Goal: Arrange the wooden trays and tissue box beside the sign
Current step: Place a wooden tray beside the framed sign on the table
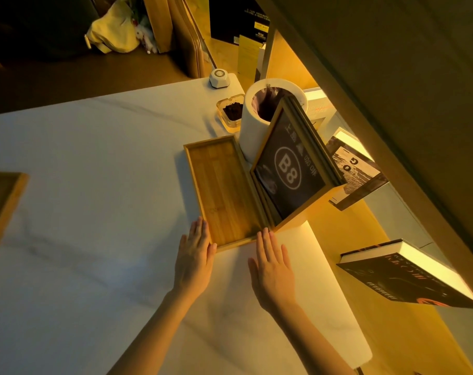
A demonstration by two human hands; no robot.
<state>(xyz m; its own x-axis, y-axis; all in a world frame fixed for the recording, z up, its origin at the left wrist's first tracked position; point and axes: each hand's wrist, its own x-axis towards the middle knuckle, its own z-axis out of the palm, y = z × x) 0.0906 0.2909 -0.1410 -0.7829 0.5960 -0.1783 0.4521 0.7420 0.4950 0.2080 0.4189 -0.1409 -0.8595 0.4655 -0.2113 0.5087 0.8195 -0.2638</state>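
Note:
A long, empty wooden tray (224, 190) lies flat on the white table (94, 185), its right side against the framed dark sign marked "B8" (289, 169). My left hand (194, 255) rests flat with fingers together against the tray's near left corner. Just off the tray's near right corner, my right hand (273, 263) lies flat on the table, fingertips near the sign's base. Neither hand holds anything. The corner of a second wooden tray (2, 209) shows at the far left edge. No tissue box is in view.
Behind the sign stand a white cylindrical bin (259, 123) with a dark liner, a glass ashtray (231, 110) and a small white call button (219, 78). Books (408, 277) lean on a lit shelf to the right. A chair with a yellow bag (113, 31) is beyond the table.

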